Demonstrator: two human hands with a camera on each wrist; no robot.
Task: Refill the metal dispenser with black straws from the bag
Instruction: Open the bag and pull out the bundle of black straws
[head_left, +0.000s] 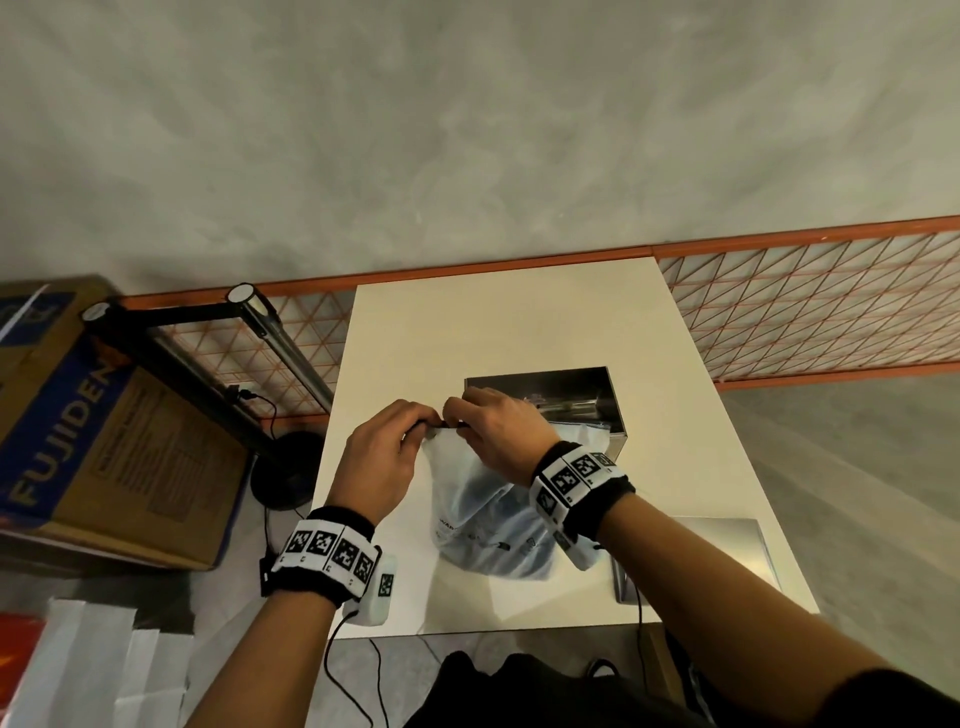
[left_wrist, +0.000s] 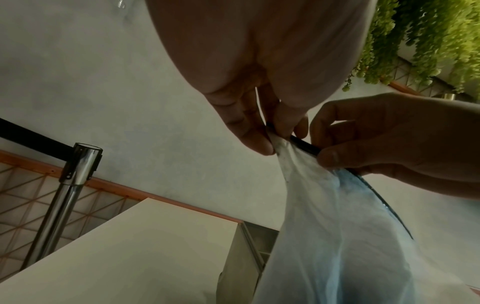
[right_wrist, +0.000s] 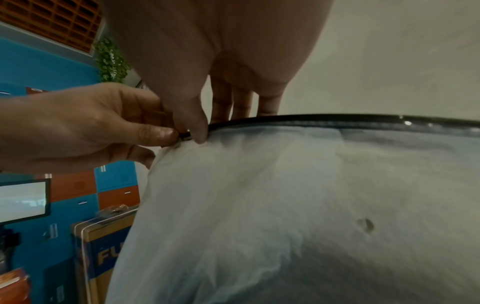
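Note:
A frosted plastic bag (head_left: 483, 519) with a black zip strip (right_wrist: 337, 121) along its top stands on the white table (head_left: 519, 322). My left hand (head_left: 395, 441) and right hand (head_left: 498, 431) meet at the bag's top left corner. Both pinch the zip end (left_wrist: 303, 145) between thumb and fingers. The open metal dispenser (head_left: 561, 395) sits just behind the bag, partly hidden by my right hand. I cannot make out straws through the cloudy, bluish plastic (left_wrist: 337, 236).
A flat metal lid (head_left: 717, 551) lies at the table's front right. Left of the table stand a chrome barrier post (head_left: 280, 338) with a black base (head_left: 285, 467) and a cardboard box (head_left: 104, 431). An orange mesh fence (head_left: 805, 312) runs behind.

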